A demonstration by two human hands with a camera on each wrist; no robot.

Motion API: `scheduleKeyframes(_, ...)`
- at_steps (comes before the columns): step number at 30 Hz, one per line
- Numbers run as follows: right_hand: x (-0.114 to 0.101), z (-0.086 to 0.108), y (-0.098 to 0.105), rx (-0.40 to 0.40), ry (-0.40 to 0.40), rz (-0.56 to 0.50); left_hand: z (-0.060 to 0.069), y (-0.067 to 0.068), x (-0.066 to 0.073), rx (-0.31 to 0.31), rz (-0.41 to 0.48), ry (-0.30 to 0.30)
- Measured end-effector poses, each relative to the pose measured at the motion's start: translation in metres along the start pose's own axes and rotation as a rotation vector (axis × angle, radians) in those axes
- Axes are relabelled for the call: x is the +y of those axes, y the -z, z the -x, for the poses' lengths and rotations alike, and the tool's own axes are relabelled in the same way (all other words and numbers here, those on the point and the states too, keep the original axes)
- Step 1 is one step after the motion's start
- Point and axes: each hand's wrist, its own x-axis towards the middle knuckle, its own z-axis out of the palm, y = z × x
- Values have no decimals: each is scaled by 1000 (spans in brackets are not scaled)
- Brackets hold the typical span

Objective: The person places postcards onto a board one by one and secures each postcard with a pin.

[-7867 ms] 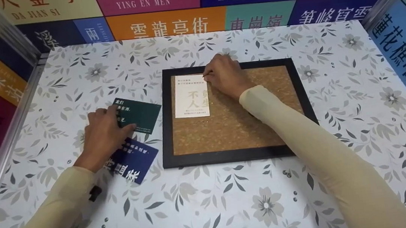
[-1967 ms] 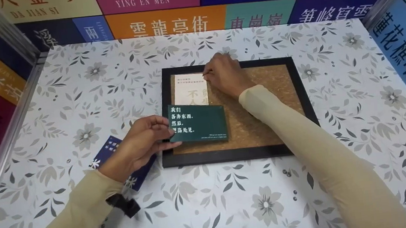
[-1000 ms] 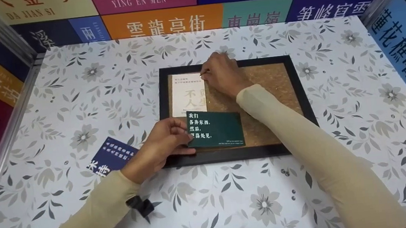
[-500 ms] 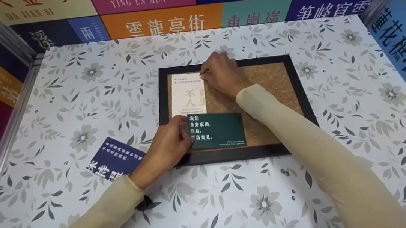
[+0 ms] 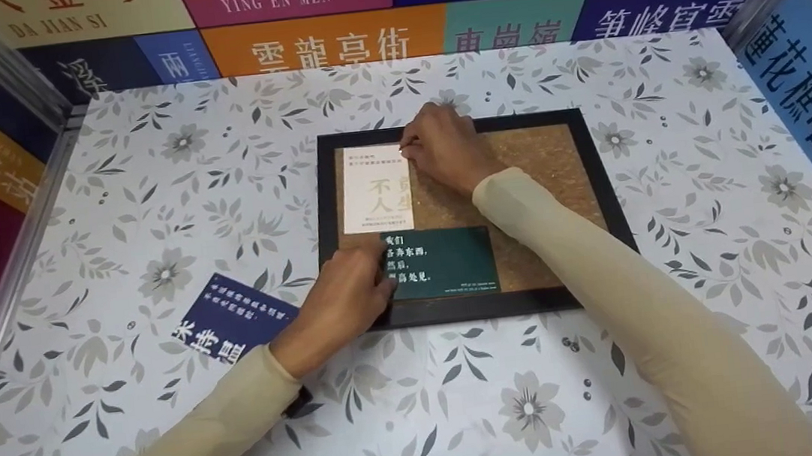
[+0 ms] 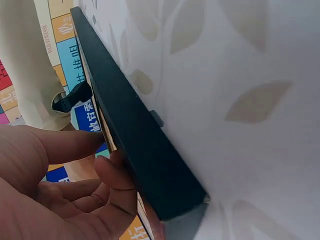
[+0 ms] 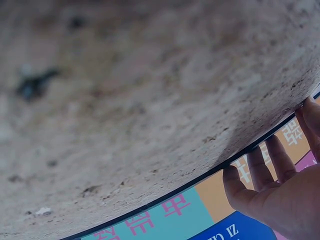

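Well, from the head view I make it roughly two cards of three on the cork board (image 5: 541, 153), which lies right of the frame's centre. The white card (image 5: 376, 193) sits flat in the board's upper left, apparently in its place. Its upper right corner is under the fingertips of my right hand (image 5: 447, 148); a small reddish spot shows there, too tiny to name. The green card (image 5: 447, 263) lies below and a little right of it, just inside the lower edge of the black frame (image 5: 475, 308). I have its left edge in the fingers of my left hand (image 5: 345, 291), so I'd call its placing nearly done but not let go. The blue card (image 5: 234, 314) is the part left: it lies tilted on the table (image 5: 717, 240), lower left of the frame, off the board.

In the left wrist view, my thumb and curled forefinger nearly meet at the left of the picture, a close pinch beside the black frame; the green card itself is hard to make out there.

In the right wrist view, my fingers, lower right, bend against the board's far edge. Whether they grip anything or only press, I cannot tell.
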Motion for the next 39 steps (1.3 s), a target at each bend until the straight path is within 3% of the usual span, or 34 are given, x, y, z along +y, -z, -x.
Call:
scheduleKeyframes(14, 1, 0, 1, -3, 5, 7, -2, -2, 10, -32, -110, 47)
scheduleKeyframes(24, 0, 0, 0, 7, 8, 4, -7, -17, -3, 2, -236, -63)
scheduleKeyframes(28, 0, 0, 0, 3, 0, 6, -2, -10, 9, -23, -224, -37)
scheduleKeyframes(39, -2, -1, 0, -6, -28, 2, -2, -13, 10, -8, -269, -35)
